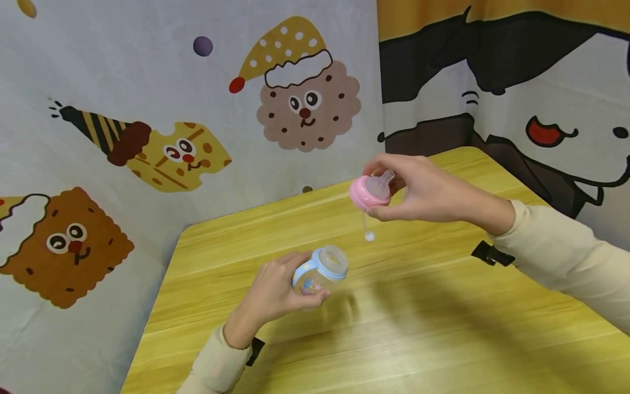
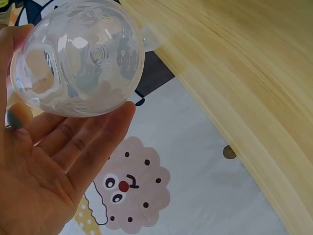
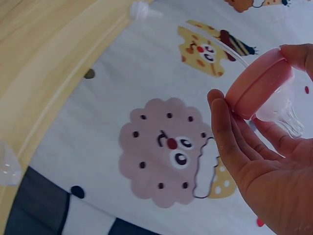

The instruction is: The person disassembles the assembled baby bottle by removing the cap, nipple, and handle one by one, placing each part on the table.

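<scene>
My left hand point(image 1: 278, 290) grips a clear baby bottle point(image 1: 327, 276) with a light blue collar and handle, tilted above the table. Its mouth is uncovered. In the left wrist view the round clear base of the bottle point(image 2: 98, 56) faces the camera, fingers around its side. Up and to the right, my right hand point(image 1: 425, 189) pinches a pink bottle cap point(image 1: 364, 194) by its rim between thumb and fingers. A clear nipple point(image 3: 281, 110) sticks out of the cap, and from its underside hangs a thin straw with a white weighted end point(image 1: 369, 236). Cap and bottle are apart.
Beneath both hands lies a yellow wood-grain table point(image 1: 418, 323) with rounded far corners. A white cloth backdrop point(image 1: 216, 98) with cartoon cookies borders its left and far sides. Another printed curtain point(image 1: 517, 87) hangs at the right. A black strap point(image 1: 492, 253) shows at the right wrist.
</scene>
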`<control>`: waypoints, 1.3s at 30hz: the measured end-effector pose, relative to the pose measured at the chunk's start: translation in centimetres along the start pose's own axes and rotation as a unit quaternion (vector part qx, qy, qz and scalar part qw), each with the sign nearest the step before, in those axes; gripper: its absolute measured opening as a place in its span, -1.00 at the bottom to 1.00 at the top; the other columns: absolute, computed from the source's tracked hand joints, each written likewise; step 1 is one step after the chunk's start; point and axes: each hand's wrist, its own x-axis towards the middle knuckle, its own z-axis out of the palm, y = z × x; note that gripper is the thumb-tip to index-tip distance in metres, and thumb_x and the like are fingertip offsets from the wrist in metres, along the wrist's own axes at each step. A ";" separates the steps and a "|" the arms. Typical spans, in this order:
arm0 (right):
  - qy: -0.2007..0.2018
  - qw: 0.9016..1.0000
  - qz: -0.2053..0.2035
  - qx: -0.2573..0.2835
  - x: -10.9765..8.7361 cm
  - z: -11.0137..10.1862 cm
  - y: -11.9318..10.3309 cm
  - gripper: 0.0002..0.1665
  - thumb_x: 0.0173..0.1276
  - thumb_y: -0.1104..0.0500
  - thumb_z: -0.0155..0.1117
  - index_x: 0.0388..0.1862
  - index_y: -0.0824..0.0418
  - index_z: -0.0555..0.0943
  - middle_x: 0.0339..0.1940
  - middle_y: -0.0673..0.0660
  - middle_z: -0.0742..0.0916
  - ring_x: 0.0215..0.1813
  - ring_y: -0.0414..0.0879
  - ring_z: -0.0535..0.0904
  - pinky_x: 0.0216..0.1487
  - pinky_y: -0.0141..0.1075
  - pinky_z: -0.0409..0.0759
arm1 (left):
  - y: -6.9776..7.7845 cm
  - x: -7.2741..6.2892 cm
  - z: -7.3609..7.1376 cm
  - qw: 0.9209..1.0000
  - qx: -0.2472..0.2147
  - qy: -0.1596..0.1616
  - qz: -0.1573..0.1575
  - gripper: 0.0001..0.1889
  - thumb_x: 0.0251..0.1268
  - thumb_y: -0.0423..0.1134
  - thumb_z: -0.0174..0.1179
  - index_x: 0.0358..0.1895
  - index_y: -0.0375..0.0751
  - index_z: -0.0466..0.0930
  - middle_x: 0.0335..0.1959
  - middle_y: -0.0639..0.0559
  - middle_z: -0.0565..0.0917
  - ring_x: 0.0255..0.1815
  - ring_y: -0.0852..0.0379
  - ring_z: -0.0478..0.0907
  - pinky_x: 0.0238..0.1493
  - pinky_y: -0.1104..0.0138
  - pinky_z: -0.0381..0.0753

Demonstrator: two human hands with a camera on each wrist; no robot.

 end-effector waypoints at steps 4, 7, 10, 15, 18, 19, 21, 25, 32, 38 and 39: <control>-0.007 1.000 0.013 0.010 0.0 0.1 1.0 -0.38 0.20 0.17 0.64 0.21 0.22 0.60 0.04 0.13 0.73 -0.13 -0.09 0.71 0.07 -0.10 0.75 | 0.0 0.0 0.0 1.000 0.000 -0.001 -0.002 -0.36 0.00 0.12 0.57 0.13 -0.18 0.71 -0.27 0.12 0.76 -0.47 0.14 0.65 -0.50 0.51 0.52; -0.010 1.000 0.023 0.012 0.0 0.0 1.9 -0.38 0.20 0.16 0.65 0.21 0.21 0.60 0.04 0.14 0.73 -0.12 -0.06 0.72 0.05 -0.10 0.75 | 0.1 0.1 0.1 1.000 0.000 -0.002 -0.001 -0.37 0.00 0.12 0.57 0.11 -0.17 0.71 -0.30 0.13 0.75 -0.48 0.18 0.63 -0.51 0.51 0.51; -0.008 0.999 0.038 0.004 0.0 -0.3 2.9 -0.37 0.20 0.15 0.65 0.22 0.19 0.60 0.05 0.15 0.72 -0.11 -0.03 0.72 0.01 -0.11 0.74 | 0.0 0.0 0.1 1.000 0.000 -0.002 -0.002 -0.38 0.01 0.12 0.57 0.10 -0.16 0.71 -0.30 0.15 0.75 -0.48 0.28 0.57 -0.52 0.51 0.51; 0.001 0.998 0.066 -0.020 -0.1 -1.0 4.6 -0.39 0.21 0.13 0.65 0.22 0.16 0.61 0.06 0.16 0.71 -0.08 0.04 0.71 0.00 -0.06 0.73 | -0.1 0.0 0.2 1.000 -0.002 -0.005 -0.003 -0.40 0.02 0.12 0.57 0.10 -0.15 0.72 -0.27 0.15 0.75 -0.47 0.27 0.59 -0.51 0.51 0.52; 0.006 0.996 0.080 -0.041 -0.2 -1.2 5.4 -0.38 0.22 0.11 0.65 0.22 0.18 0.61 0.05 0.17 0.71 -0.09 0.05 0.69 0.00 -0.04 0.72 | -0.1 0.0 0.2 1.000 -0.007 -0.008 -0.005 -0.39 0.02 0.10 0.57 0.11 -0.16 0.71 -0.24 0.10 0.78 -0.45 0.17 0.65 -0.49 0.49 0.53; 0.007 0.995 0.085 -0.050 -0.2 -1.2 5.7 -0.37 0.22 0.10 0.65 0.22 0.19 0.61 0.06 0.18 0.71 -0.09 0.05 0.69 0.00 -0.04 0.72 | -0.1 0.1 0.2 1.000 -0.008 -0.008 -0.005 -0.39 0.02 0.10 0.57 0.12 -0.16 0.71 -0.23 0.09 0.78 -0.45 0.16 0.66 -0.49 0.49 0.53; 0.008 0.993 0.093 -0.068 -0.4 -1.1 6.0 -0.35 0.22 0.08 0.65 0.23 0.21 0.60 0.06 0.20 0.71 -0.10 0.05 0.68 -0.02 -0.05 0.71 | -0.1 0.1 0.1 1.000 -0.008 -0.009 -0.006 -0.38 0.02 0.10 0.57 0.13 -0.15 0.71 -0.22 0.07 0.79 -0.45 0.19 0.65 -0.48 0.48 0.53; 0.005 0.991 0.103 -0.087 -0.6 -0.8 6.5 -0.33 0.22 0.06 0.65 0.24 0.24 0.60 0.06 0.23 0.72 -0.09 0.06 0.67 -0.03 -0.05 0.71 | 0.0 0.3 0.1 1.000 -0.007 -0.009 -0.005 -0.38 0.03 0.10 0.57 0.14 -0.14 0.71 -0.22 0.07 0.79 -0.45 0.30 0.58 -0.49 0.49 0.53; -0.001 0.988 0.117 -0.099 -1.0 -0.3 7.0 -0.33 0.20 0.04 0.65 0.22 0.25 0.62 0.00 0.22 0.74 -0.08 0.07 0.67 -0.07 -0.09 0.67 | 0.0 0.3 0.1 1.000 -0.013 -0.011 -0.011 -0.37 0.04 0.10 0.56 0.15 -0.16 0.70 -0.21 0.01 0.80 -0.45 0.13 0.66 -0.49 0.48 0.54; -0.006 0.986 0.137 -0.096 -1.4 -0.1 7.5 -0.33 0.21 0.01 0.64 0.22 0.25 0.62 0.00 0.22 0.74 -0.05 0.07 0.66 -0.11 -0.12 0.61 | 0.1 0.2 0.2 1.000 -0.018 -0.008 -0.013 -0.36 0.04 0.10 0.56 0.17 -0.15 0.70 -0.19 0.07 0.79 -0.43 0.10 0.68 -0.48 0.48 0.55; -0.007 0.986 0.139 -0.094 -1.5 -0.1 7.6 -0.33 0.21 0.00 0.64 0.22 0.24 0.62 0.00 0.22 0.74 -0.05 0.07 0.66 -0.11 -0.12 0.61 | 0.1 0.2 0.2 1.000 -0.017 -0.007 -0.013 -0.37 0.04 0.10 0.56 0.16 -0.13 0.70 -0.19 0.09 0.78 -0.43 0.11 0.68 -0.48 0.48 0.55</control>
